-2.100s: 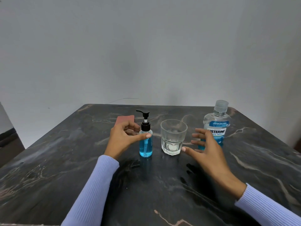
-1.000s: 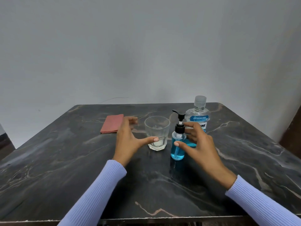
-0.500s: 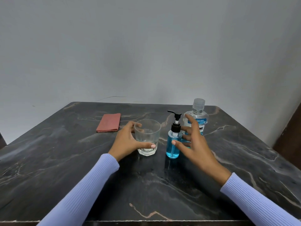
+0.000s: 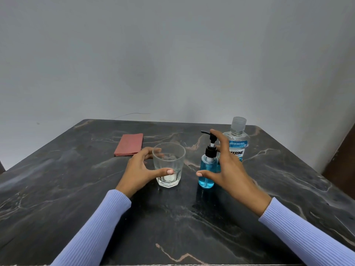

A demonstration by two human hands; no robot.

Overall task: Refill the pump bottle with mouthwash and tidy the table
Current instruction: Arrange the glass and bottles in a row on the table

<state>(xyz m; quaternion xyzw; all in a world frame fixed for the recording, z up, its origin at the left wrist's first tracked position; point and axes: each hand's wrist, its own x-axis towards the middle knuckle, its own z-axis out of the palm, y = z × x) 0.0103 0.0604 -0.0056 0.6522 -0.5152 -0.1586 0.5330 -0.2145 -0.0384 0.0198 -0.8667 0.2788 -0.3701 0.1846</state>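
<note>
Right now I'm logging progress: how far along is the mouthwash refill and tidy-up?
Looks done: pump bottle stands upright, pump head on, blue liquid filling most of it; mouthwash bottle is capped behind it. In hand: left hand wraps the glass; right hand is open around the pump bottle, grip unclear. Left: tidying; the red cloth lies folded at the back.

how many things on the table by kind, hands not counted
bottles: 2, the pump bottle and the mouthwash bottle
glasses: 1, the glass
cloths: 1, the folded red cloth
total: 4
</note>
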